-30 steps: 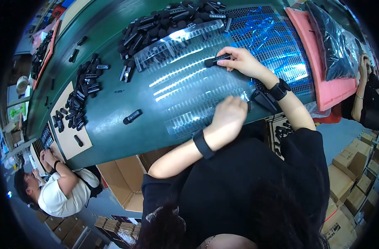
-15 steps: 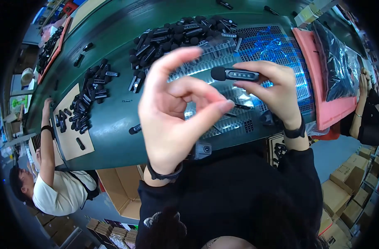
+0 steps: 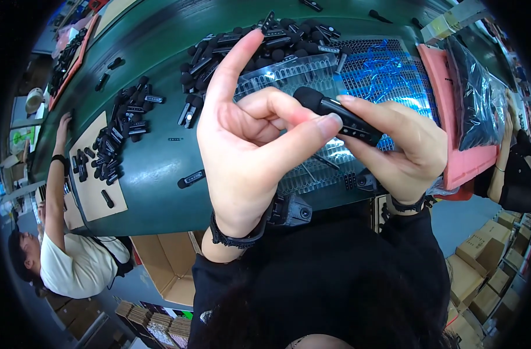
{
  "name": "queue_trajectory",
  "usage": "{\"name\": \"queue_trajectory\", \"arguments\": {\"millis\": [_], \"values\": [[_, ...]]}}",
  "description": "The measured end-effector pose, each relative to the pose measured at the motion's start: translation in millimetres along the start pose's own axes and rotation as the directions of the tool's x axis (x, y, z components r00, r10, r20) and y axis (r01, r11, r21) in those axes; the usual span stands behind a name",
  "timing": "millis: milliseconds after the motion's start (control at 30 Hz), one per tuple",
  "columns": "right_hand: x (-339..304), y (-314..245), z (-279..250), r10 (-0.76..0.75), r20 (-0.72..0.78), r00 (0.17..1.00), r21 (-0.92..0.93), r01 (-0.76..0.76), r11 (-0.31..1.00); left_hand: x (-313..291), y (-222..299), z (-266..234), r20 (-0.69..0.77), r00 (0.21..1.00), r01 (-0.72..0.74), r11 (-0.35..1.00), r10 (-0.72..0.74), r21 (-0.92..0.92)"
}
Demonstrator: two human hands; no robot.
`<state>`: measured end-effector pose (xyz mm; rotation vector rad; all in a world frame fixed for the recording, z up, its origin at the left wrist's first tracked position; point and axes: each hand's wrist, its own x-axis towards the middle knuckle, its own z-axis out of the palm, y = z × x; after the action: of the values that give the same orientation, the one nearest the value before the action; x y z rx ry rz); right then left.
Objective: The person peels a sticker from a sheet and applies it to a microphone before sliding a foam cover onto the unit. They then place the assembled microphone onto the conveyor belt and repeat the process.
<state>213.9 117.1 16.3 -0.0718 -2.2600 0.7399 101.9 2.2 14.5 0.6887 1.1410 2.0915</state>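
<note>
One foam-tipped black device [image 3: 359, 129] sits above the counter [image 3: 158, 195], inward from its near edge, clamped in our right hand [image 3: 409, 138]; our left hand [image 3: 237, 148] partly hides it, gripping or not, we cannot tell.

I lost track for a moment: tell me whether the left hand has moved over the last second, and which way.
Yes: in this view the left hand has shifted left and slightly up, toward the lone black microphone just left of it.
</note>
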Motion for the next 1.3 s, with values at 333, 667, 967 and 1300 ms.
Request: {"name": "queue_trajectory", "arguments": {"millis": [333,667,967,1300], "values": [[-1,-4,-2,0.022,0.023,1.000,-0.003,-0.022,1.000,3,-5,-3,0.021,1.000,-0.004,0.999,0.005,-0.047],[-1,-6,-2,0.014,0.015,1.000,-0.037,-0.013,0.999,1,-8,3,0.011,0.999,-0.042,0.999,0.041,0.009],[1,3,-1,0.018,-0.005,1.000,-0.048,-0.018,0.999,8,-20,-5,0.039,0.978,-0.204,0.897,0.205,0.392],[16,23,12,0.331,0.145,0.932,0.164,-0.353,0.921,35,-34,-15,0.170,0.969,-0.242,0.803,0.178,0.544]]}}
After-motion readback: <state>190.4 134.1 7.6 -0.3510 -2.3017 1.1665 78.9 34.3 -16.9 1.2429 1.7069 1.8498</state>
